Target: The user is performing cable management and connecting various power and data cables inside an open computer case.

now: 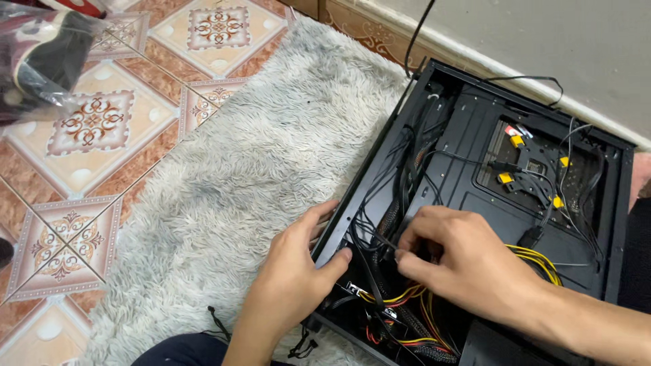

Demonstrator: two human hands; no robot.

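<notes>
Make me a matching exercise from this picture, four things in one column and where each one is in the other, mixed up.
Things:
1. left hand
2. right hand
3. shaggy grey rug
4. crinkled clear plastic bag

Places:
A. top left corner, over the patterned floor tiles
B. under the open black computer case, spread across the floor
C. gripping the case's near side edge
D. inside the case, fingers pinching among black cables

Pairs: 1-C, 2-D, 3-B, 4-A
</notes>
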